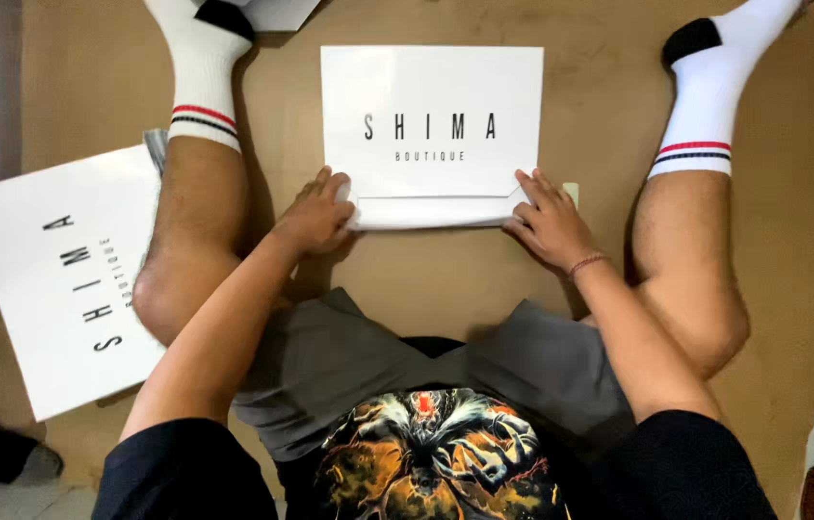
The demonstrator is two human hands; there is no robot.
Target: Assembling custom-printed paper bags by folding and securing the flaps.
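Palms down, my left hand (pixel 315 217) and right hand (pixel 547 223) press flat, fingers spread, on the white paper bag's (pixel 431 106) folded flap at six o'clock.

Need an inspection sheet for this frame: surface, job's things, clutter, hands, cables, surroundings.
Surface: brown cardboard floor, person seated with legs spread.
Job's things: white paper bag lying flat between the legs, bottom flap folded up along its near edge.
Clutter: stack of white sheets beside the left leg; another white sheet at the top edge.
Hands: left hand pressing the flap's left corner; right hand pressing its right corner, both empty.
Cables: nothing seen.
Surroundings: white striped socks; dark edges, unclear.
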